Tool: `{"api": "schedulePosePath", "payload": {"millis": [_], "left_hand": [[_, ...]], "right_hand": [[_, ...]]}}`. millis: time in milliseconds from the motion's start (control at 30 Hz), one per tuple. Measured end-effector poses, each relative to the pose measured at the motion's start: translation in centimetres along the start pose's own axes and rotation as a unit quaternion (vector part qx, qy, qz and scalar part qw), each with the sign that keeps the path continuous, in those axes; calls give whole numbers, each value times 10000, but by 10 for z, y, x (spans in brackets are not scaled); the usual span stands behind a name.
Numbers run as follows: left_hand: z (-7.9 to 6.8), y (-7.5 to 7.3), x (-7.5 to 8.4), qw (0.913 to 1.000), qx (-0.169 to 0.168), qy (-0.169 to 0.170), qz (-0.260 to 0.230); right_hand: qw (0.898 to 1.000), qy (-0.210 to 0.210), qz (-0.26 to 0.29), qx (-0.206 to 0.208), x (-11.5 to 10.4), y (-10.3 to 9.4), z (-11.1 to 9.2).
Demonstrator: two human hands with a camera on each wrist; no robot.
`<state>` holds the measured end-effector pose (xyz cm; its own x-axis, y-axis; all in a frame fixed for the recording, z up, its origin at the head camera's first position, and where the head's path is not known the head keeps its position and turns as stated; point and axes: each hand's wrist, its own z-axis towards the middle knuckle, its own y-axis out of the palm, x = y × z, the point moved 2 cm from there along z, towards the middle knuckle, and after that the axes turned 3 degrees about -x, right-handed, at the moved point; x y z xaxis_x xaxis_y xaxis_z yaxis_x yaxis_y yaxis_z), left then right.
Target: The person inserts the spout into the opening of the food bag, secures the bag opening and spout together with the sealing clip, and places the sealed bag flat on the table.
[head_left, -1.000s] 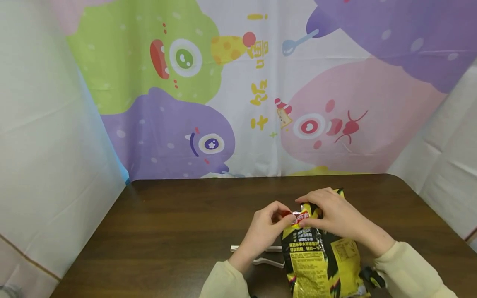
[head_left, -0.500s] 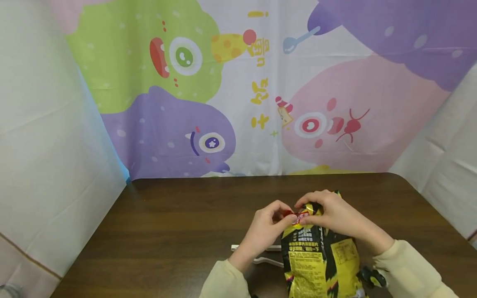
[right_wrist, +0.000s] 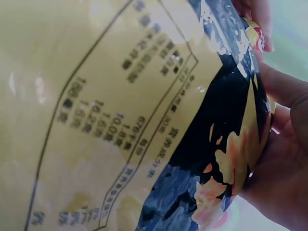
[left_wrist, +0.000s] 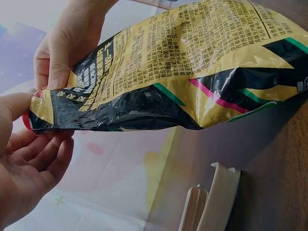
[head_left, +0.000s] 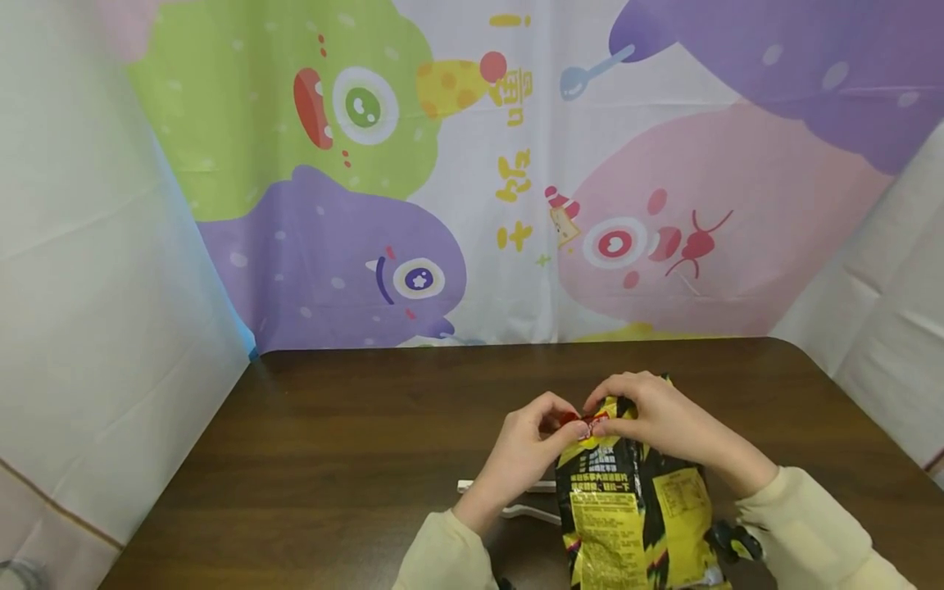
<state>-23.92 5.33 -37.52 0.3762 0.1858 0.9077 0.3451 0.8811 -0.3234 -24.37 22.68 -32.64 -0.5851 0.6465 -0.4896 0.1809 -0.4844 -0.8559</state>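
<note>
Both hands on the bag. Left hand [head_left: 525,447] has the top left corner of the yellow-and-black bag [head_left: 608,520] clamped between thumb and fingers — thumb on the printed face, fingers curled underneath in the left wrist view. Right hand [head_left: 660,416] grips the same top edge just beside it, thumb pressed on the near face, fingers bent over the far side. Thumb tips nearly meet at the red label [head_left: 594,424], which they partly cover. No gap between pads and film at either thumb; exact fingertip contact behind the bag is hidden.

Bag is in front of the person, over the right part of the brown table [head_left: 332,459], top end up at the hands, bottom end running out of frame in the head view. Can't tell whether the low end touches the table. Film is glossy and creased, text panels facing the person.

Two pale strips [left_wrist: 221,199] lie on the table left of the bag, partly behind the left forearm; can't tell if they're joined. Dark device [head_left: 733,541] sits by the right cuff — cream sleeve [head_left: 807,524]. Cartoon-print curtain [head_left: 369,164] behind.
</note>
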Motion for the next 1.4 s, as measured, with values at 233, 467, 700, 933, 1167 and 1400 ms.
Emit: {"api": "schedulePosePath", "payload": {"millis": [233,467,700,933,1167,1400], "left_hand": [[0,-1,0,10000,55,19,44],[-1,-1,1,9999,-9,-59,-87],[0,-2,-3,9996,-101,-213,-167],[-3,-7,4,9995,-70,-190,-256],[-10,-17,24,9994,67,-332,-93],[-5,-18,-14,9994,221,-267,94]], "right_hand": [[9998,108,118,-101,-1,-1,1],[9984,340,459,-46,-1,-3,1],[9974,510,514,-46,-3,-2,1],[9968,645,481,12,1,-1,-1],[9940,1013,398,94,8,0,-6],[9927,1145,319,211,12,2,-8]]}}
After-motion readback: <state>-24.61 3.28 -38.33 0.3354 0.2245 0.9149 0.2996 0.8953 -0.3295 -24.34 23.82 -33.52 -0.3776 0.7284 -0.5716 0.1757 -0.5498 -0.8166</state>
